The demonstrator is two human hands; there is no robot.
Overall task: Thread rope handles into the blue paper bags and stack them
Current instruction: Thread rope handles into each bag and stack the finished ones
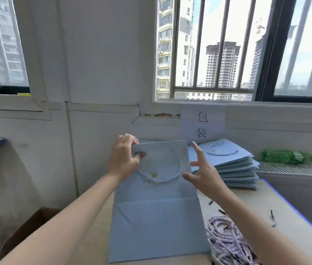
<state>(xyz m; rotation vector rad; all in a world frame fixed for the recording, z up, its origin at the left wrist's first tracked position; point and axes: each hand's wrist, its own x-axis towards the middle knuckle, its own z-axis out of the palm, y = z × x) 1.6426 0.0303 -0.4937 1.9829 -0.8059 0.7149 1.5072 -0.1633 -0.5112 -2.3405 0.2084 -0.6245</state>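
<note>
Head view: blue bag [157,217] is held upright on the surface [256,203], its top corner pinched by left hand [124,157]; right hand [204,173] is spread, empty. Rope handle [160,180] is threaded; stacking on finished pile [233,169] is judged next

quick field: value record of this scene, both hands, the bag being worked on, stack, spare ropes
left hand: pinches top left corner of blue bag
right hand: open, fingers spread, beside bag's right edge
blue bag: flat, rope handle looped on its front
stack of bags: behind right hand, top bag has a handle
loose ropes: piled on table, lower right
green bottle: lying on radiator
</note>
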